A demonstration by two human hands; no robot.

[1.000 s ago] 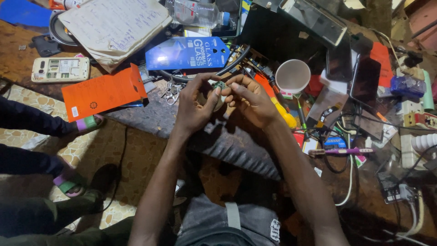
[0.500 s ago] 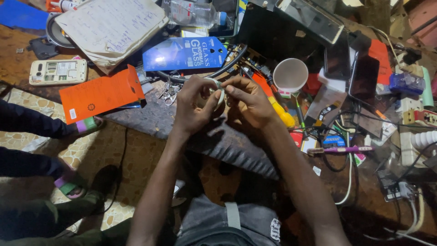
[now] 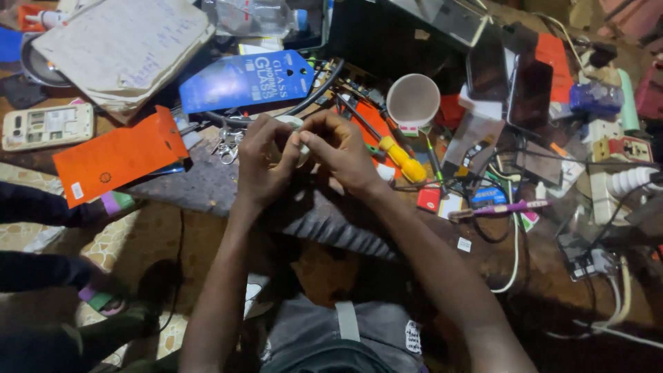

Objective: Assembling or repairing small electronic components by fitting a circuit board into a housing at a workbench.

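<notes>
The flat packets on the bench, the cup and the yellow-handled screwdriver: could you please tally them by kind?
Packets: 2, one blue, one orange
Cup: 1
Screwdriver: 1
Total: 4

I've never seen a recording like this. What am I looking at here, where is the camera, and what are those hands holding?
No machine here: a person works with two bare hands. The one picture comes from a camera on their head, looking down, so both arms reach up from the bottom edge. The left hand and right hand meet over a small whitish object, pinching it together; what it is, I cannot tell. Around them lies a cluttered bench: an orange card, a blue package, a white cup, a yellow-handled screwdriver, an old phone and cables.
</notes>
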